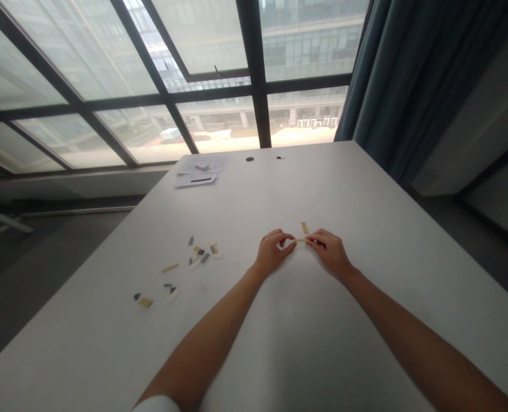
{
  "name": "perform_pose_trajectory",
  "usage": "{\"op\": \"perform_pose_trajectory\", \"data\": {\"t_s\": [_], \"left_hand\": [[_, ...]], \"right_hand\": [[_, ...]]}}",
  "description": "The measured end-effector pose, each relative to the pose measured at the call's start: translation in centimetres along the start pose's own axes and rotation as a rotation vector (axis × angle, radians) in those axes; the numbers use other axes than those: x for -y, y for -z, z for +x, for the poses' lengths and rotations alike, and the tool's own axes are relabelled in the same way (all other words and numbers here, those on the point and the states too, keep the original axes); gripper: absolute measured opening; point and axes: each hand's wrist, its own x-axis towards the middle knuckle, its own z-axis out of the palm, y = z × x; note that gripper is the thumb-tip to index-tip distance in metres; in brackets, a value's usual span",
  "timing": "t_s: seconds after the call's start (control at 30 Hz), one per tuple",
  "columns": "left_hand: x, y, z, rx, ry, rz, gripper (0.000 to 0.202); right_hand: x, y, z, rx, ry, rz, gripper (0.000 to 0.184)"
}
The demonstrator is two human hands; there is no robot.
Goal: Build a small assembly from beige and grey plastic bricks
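Observation:
Between my two hands is a small thin yellow strip [300,240], which looks like a toy building-brick piece. My left hand [274,250] pinches its left end between thumb and fingertips. At the other end, my right hand [329,250] grips it in the same way, and its fingers partly hide that end. Just beyond my fingers, a second yellow piece [304,227] lies on the white table [254,200]. Both wrists are low over the tabletop.
Several small yellow, grey and white pieces [202,252] lie scattered to the left. A longer yellow strip [170,268] and a yellow block [146,302] are nearer. Papers [200,171] lie at the far left corner. Windows stand behind the table, a dark curtain [391,86] at right.

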Motion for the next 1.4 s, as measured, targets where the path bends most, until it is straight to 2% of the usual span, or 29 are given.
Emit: {"op": "perform_pose_trajectory", "data": {"t_s": [0.67,0.87,1.1,1.4], "left_hand": [[0.17,-0.05,0.13,-0.008,0.088,-0.108,0.019],[0.08,-0.03,0.18,0.001,0.097,-0.102,0.019],[-0.65,0.14,0.29,0.014,0.175,-0.054,0.022],[-0.18,-0.08,0.17,0.007,0.194,-0.074,0.027]], "right_hand": [[0.46,0.13,0.09,0.022,0.004,-0.005,0.021],[0.44,0.16,0.11,0.026,0.005,-0.005,0.02],[0.27,0.12,0.09,0.034,-0.006,-0.011,0.018],[0.26,0.06,0.11,0.025,-0.026,-0.01,0.02]]}}
